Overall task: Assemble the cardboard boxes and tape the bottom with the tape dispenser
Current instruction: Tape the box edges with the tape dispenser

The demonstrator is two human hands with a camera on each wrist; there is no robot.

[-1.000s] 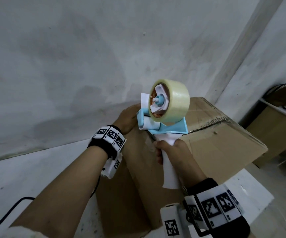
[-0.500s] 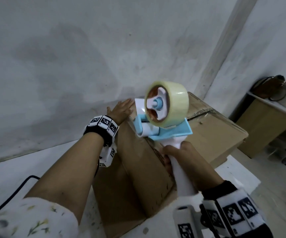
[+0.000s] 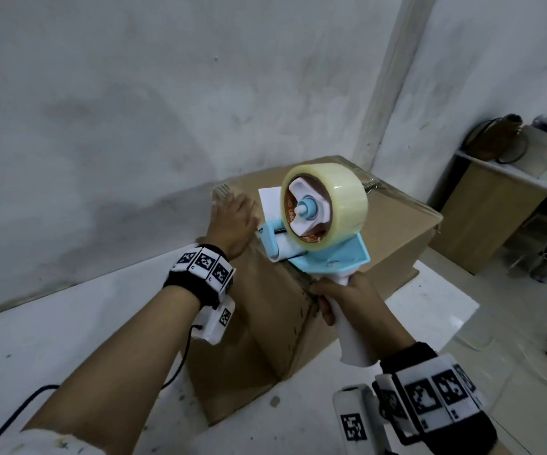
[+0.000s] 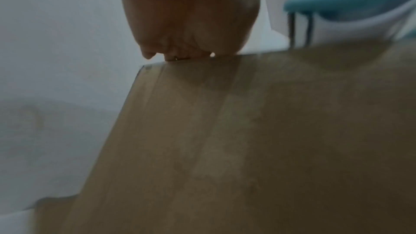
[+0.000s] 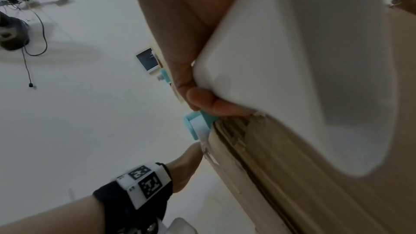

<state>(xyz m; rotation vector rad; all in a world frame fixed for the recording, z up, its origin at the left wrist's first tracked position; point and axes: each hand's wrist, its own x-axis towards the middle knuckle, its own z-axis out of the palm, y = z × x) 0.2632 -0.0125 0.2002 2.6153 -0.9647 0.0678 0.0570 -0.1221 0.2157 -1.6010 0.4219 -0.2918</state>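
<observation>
Fingers [image 3: 223, 200] slid forward on box [image 3: 393, 231], flattened

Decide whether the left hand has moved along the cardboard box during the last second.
Yes. The left hand slid away from the tape dispenser, toward the far corner of the cardboard box, where it now lies flat.

I'm seeing matt brown cardboard box [image 3: 393, 231] under my left hand [image 3: 232, 224]; my right hand [image 3: 344, 297] is gripping the smooth plastic tape dispenser [image 3: 324, 257], glossy clear tape roll [image 3: 341, 205] above.
</observation>
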